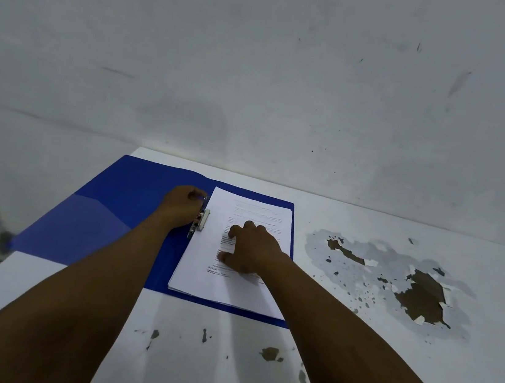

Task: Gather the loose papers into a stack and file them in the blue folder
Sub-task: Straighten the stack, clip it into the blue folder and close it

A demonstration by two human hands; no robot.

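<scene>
Two hands busy: our left hand (183, 206) grips the metal spring clip (199, 222) of the open blue plastic folder (107, 210); right hand (251, 249) presses the white paper stack (232, 288) flat inside. Filing step; next, likely clamp down, close cover.

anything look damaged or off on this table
Yes: the table has a peeled patch right of the blue folder, with brown underlayer showing and curled flakes. Smaller chips dot the near edge. The paper stack sits squarely in the folder.
</scene>
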